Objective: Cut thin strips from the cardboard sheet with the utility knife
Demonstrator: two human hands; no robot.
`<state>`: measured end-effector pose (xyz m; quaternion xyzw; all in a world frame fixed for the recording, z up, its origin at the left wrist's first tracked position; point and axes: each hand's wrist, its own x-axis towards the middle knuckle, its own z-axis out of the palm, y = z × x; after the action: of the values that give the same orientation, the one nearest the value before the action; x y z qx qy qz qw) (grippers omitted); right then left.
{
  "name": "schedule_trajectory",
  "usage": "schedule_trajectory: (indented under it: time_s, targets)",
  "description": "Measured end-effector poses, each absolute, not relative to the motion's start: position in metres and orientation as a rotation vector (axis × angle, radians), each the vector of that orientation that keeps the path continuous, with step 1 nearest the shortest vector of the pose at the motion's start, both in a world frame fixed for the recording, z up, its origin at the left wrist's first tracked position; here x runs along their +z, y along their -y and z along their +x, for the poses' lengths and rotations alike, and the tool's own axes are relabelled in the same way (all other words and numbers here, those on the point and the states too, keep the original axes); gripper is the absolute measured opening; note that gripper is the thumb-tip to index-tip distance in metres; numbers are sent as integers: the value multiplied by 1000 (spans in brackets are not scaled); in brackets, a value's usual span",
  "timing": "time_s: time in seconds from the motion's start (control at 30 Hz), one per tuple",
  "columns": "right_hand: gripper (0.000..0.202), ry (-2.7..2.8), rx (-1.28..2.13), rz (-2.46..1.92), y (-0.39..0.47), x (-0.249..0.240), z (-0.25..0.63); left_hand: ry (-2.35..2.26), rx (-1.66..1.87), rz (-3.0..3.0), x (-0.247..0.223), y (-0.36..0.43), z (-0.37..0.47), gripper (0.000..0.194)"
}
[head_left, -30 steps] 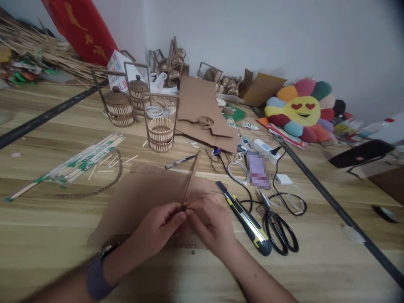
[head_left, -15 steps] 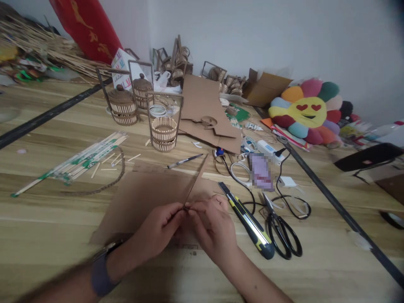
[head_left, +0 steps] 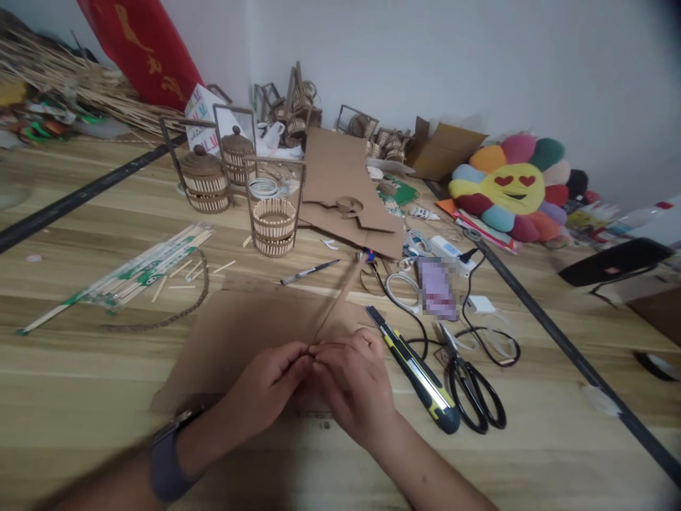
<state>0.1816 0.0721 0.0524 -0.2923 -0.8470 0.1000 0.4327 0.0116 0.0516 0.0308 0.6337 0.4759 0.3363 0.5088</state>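
Fingertips of my left hand (head_left: 271, 383) and my right hand (head_left: 359, 387) meet in a pinch over a flat cardboard sheet (head_left: 234, 337). Between them is one end of a thin brown cardboard strip (head_left: 341, 292), whose free length slants up and away to the right. The pinched end is mostly hidden by my fingers. Right of my right hand lie a yellow-and-black utility knife (head_left: 418, 376), blade end pointing away, and black-handled scissors (head_left: 472, 389). A pen (head_left: 309, 272) rests beyond the sheet.
Small slatted wooden buckets, one lidless (head_left: 274, 226) and one lidded (head_left: 205, 181), stand behind. At left are packaged sticks (head_left: 146, 273) and a curved brown strip (head_left: 205, 291). Cables, a phone (head_left: 437, 287), a power strip (head_left: 452, 254) and a flower cushion (head_left: 513, 188) lie right.
The free end of the cardboard strip has swung a little to the right and shows more of its flat side. Both hands keep their pinch in nearly the same place. The view has shifted slightly.
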Motion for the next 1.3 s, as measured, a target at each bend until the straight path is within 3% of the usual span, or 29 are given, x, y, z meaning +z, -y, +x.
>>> schedule_trajectory:
  time_s: [0.2, 0.6, 1.0, 1.3]
  targets:
    - [9, 2099, 193, -789, -72, 49, 181, -1149, 889, 1538, 26, -51, 12, 37]
    - [14, 1980, 511, -835, -73, 61, 185, -1041, 912, 1635, 27, -49, 9, 33]
    - [18, 2040, 356, -803, -73, 55, 184, -1129, 872, 1614, 34, -47, 11, 35]
    - [13, 1949, 512, -889, -73, 60, 185, -1082, 862, 1654, 31, -47, 9, 35]
